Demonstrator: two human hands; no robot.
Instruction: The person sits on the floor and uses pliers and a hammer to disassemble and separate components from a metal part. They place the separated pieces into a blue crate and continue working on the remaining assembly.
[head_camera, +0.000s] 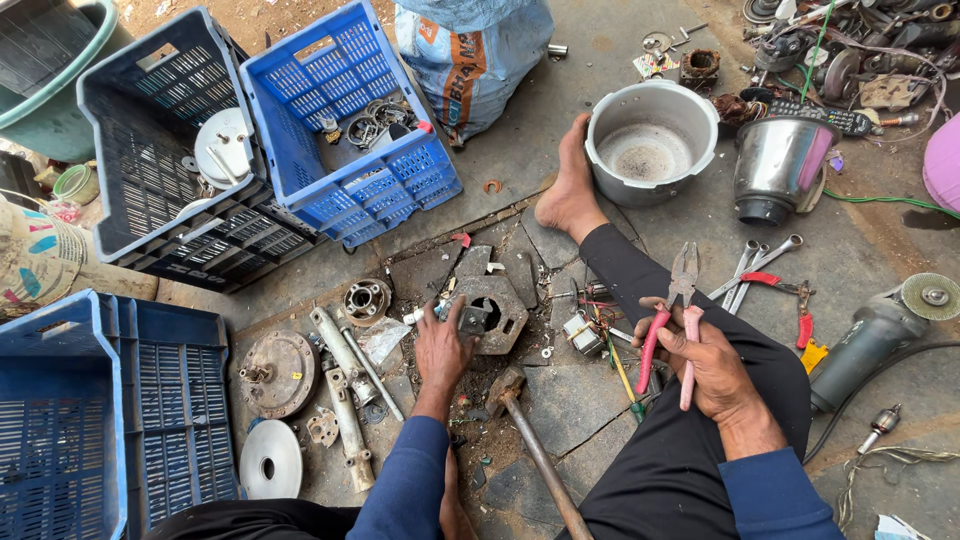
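Note:
My left hand (442, 347) rests on the ground at the near edge of a dark cast-metal housing (490, 312) with a central hole, fingertips touching a small part at its left side. My right hand (705, 360) rests on my knee and is closed around the red handles of a pair of pliers (676, 310), whose jaws point up and away. A hammer (530, 440) with a rusty head lies on the ground between my hands, handle toward me. My bare foot (570, 185) stretches ahead beside a steel pot.
Blue plastic crates stand at the left (90, 420) and at the top (340, 120), a dark one (150, 150) holding parts. A steel pot (648, 140), a mixer jar (782, 165), spanners (750, 270), an angle grinder (880, 335), metal discs (275, 372) and shafts (345, 400) litter the floor.

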